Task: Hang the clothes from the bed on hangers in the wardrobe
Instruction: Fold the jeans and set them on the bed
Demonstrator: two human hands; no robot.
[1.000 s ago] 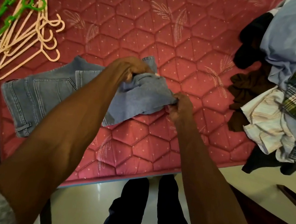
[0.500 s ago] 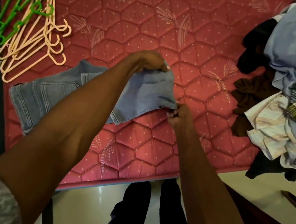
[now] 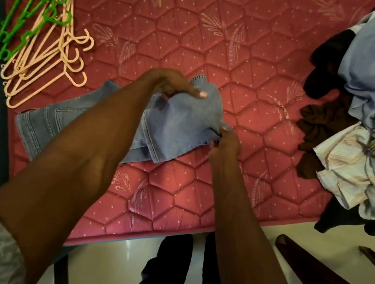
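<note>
Bare mattress [image 3: 195,35] between hangers [image 3: 47,56] and clothes pile [image 3: 363,117] — open passage.

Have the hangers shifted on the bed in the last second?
No. The hangers lie at the same spot beside the leaf motif on the mattress; only the camera view shifted.

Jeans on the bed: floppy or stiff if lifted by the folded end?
Likely floppy: the jeans fold and crease where the left hand and right hand grip them. Probably heavyish, thick denim; the waist end would likely drag across the mattress.

Home bedroom: quilted mattress [image 3: 217,50], hangers [image 3: 45,56], clothes pile [image 3: 363,117].
</note>
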